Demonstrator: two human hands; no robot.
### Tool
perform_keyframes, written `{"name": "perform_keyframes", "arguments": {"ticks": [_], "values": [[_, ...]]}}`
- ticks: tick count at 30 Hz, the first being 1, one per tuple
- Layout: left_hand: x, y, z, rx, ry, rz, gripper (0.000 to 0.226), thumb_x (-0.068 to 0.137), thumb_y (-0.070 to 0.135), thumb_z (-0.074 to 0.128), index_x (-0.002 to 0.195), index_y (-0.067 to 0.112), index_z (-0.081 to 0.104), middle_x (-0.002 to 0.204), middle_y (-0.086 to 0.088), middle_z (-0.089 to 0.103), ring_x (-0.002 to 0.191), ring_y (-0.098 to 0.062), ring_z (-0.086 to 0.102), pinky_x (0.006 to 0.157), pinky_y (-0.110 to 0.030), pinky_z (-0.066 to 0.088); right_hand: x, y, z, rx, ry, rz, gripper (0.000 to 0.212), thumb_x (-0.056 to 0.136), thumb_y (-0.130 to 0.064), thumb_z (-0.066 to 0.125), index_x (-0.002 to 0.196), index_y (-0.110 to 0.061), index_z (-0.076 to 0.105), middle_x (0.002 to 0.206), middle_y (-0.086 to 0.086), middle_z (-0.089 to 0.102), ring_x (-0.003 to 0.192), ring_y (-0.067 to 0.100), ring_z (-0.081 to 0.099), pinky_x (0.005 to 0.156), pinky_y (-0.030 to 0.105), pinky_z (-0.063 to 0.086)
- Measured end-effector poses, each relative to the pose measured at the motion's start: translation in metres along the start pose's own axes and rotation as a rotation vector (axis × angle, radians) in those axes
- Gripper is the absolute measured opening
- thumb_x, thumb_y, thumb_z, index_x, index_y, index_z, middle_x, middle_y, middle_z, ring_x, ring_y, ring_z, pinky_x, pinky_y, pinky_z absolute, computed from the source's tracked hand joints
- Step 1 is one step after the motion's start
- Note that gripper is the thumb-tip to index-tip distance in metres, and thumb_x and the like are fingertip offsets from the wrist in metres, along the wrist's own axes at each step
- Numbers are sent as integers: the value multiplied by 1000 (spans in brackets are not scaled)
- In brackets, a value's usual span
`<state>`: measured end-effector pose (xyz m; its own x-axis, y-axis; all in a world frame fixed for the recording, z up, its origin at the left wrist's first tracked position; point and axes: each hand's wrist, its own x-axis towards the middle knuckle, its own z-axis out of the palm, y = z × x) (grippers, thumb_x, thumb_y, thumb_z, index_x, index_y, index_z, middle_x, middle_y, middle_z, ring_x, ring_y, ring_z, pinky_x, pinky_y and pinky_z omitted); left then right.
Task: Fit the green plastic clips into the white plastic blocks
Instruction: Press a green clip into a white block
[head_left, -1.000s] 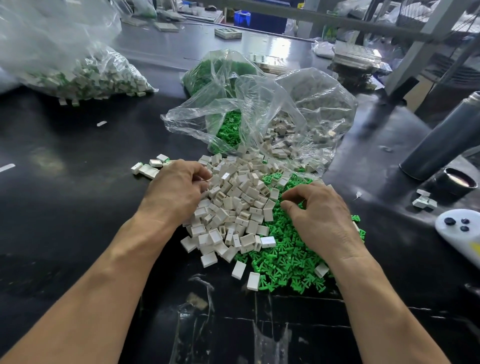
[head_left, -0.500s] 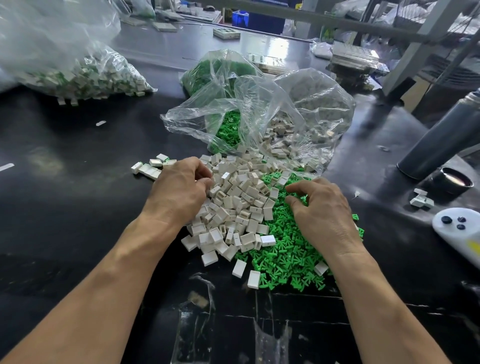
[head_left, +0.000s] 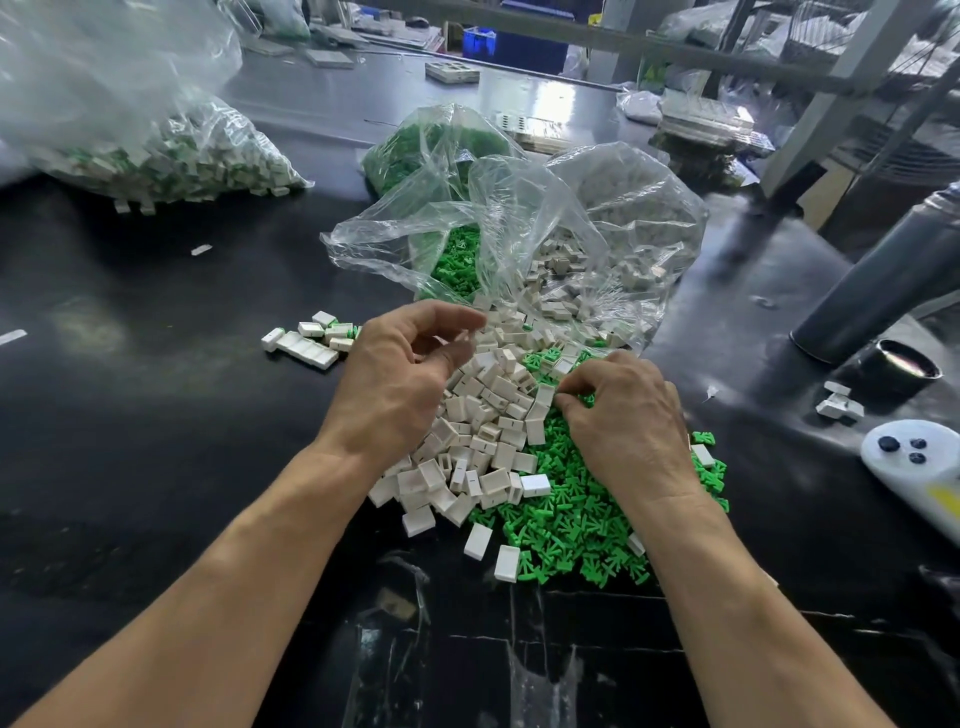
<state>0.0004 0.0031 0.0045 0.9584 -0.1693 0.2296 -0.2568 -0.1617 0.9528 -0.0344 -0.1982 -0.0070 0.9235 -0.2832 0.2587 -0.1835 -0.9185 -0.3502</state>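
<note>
Green forked clips (head_left: 571, 514) beside boxy white blocks (head_left: 483, 415)

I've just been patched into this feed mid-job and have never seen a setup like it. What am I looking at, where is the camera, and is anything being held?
No machine here: a person works bare-handed, and the one camera sits on their head, looking down. On the black table lie a pile of white blocks and a pile of green clips, spilling from clear bags. The left hand is raised over the blocks with fingers curled; whether it holds one is unclear. The right hand pinches at the clips; what it has is hidden. A few finished pieces lie to the left.
</note>
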Motion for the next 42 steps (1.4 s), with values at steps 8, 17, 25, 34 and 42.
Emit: {"name": "perform_keyframes", "arguments": {"ticks": [8,17,25,34,42], "values": [[-4,2,14,-184,-76,7,23,93,3,71,108,20,73,102,2,77,89,-5,71,75,-15,54,-2,-4,-2,58,21,0,9,95,-29,71,93,-21,67,94,-4,62,94,17,57,92,34,46],[-4,4,17,-543,-117,-96,27,88,15,70,114,15,73,98,-8,77,79,-19,71,68,-26,59,-11,-7,-11,429,63,-35,23,100,-18,65,120,-23,73,109,-7,69,94,5,62,81,5,42],[-3,5,21,-668,-132,-167,35,83,15,71,115,5,63,108,-18,77,90,-29,76,70,-28,61,-14,-8,-12,986,52,-4,12,96,-15,74,103,-24,75,88,-9,74,75,2,65,68,18,52],[-6,4,24,-510,-122,-128,21,87,3,70,105,10,61,94,-9,78,84,-25,76,68,-29,58,-20,-17,-12,1244,17,15,8,92,-10,76,100,-9,74,77,2,73,62,12,64,53,21,52],[-9,8,25,-390,-132,-51,20,92,-8,67,100,9,60,90,-9,78,82,-21,76,68,-22,57,-21,-17,-9,1310,-34,40,7,92,-13,76,99,-11,75,81,6,73,66,14,63,54,25,52]]}}
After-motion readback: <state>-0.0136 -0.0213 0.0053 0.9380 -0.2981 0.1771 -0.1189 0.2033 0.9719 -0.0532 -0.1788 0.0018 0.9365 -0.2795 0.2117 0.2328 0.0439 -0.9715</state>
